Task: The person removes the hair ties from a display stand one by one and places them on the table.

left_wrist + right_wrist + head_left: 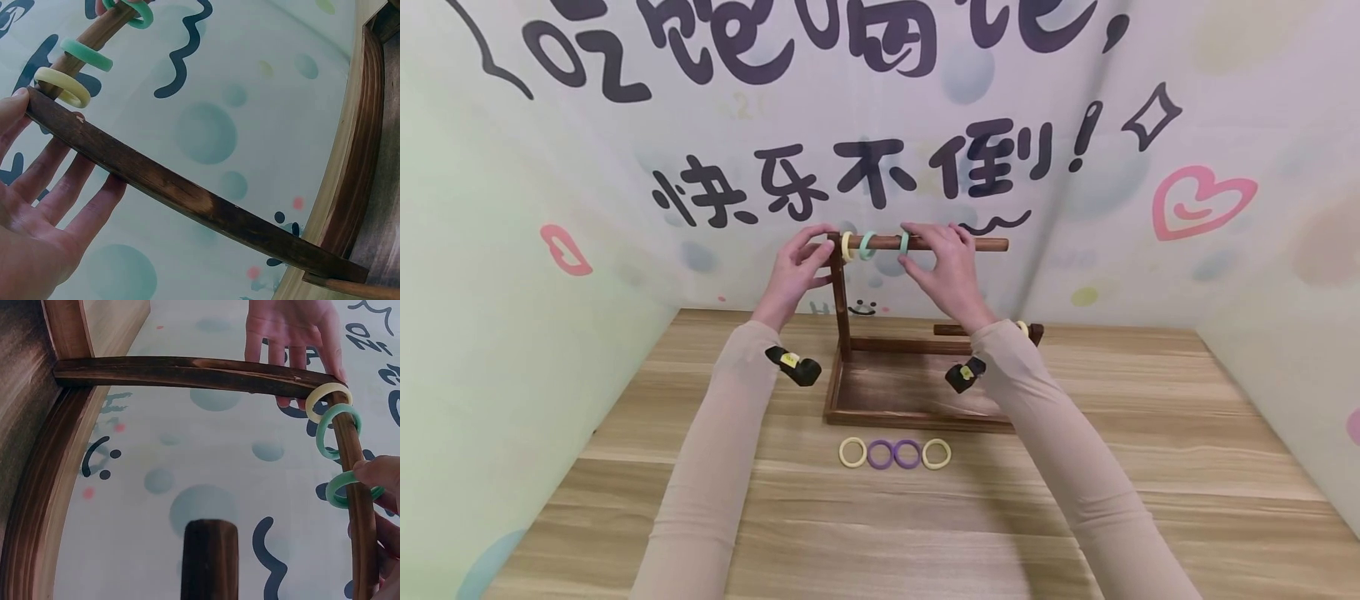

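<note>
My left hand [792,273] holds the top of the upright post [841,304] of a dark wooden stand, thumb at the corner and fingers behind the post. From that post a wooden rod [992,244] runs to the right. Around it, close to the post, hang a pale yellow ring [75,94] and a mint green ring [87,54], slightly apart. My right hand [951,265] pinches a second green ring [337,499] between thumb and fingers, farther out along the rod, which passes through it.
A lower rod [951,330] at the stand's right bears a yellow ring [1022,328], partly hidden by my right sleeve. On the table [820,533] before the stand's base [917,421], two purple rings [881,467] lie between two yellow ones [937,468]. A printed cloth [760,275] hangs behind.
</note>
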`<state>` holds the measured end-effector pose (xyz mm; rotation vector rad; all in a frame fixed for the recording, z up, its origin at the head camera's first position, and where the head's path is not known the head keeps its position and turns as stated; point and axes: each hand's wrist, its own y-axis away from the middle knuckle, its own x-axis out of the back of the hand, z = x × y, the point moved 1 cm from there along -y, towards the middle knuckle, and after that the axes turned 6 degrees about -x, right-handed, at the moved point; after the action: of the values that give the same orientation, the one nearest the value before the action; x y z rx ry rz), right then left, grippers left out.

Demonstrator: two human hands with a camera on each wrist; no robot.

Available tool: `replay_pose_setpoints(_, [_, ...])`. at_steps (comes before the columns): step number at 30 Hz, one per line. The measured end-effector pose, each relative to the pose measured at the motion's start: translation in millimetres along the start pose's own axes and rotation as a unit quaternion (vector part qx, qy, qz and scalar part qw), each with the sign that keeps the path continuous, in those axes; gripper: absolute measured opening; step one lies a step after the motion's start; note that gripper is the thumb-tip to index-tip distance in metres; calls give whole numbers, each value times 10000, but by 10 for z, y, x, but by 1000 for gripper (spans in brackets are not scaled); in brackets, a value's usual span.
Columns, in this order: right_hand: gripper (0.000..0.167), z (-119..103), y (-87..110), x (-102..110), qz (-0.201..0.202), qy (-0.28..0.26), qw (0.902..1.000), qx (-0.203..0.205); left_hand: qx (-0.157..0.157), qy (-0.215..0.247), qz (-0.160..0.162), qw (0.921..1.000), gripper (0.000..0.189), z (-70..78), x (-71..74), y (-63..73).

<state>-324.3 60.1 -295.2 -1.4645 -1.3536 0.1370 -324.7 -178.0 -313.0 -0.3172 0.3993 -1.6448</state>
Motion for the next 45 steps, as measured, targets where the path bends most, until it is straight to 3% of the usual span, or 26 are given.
replay_pose_setpoints(22, [38, 150, 47, 194, -2, 137, 9998, -123, 45, -65, 13, 10000, 34, 7, -12, -2])
replay_pose_setpoints(45, [38, 330, 106, 450, 321, 139, 9993, -100, 84, -79, 18, 9999, 37, 22, -3, 6])
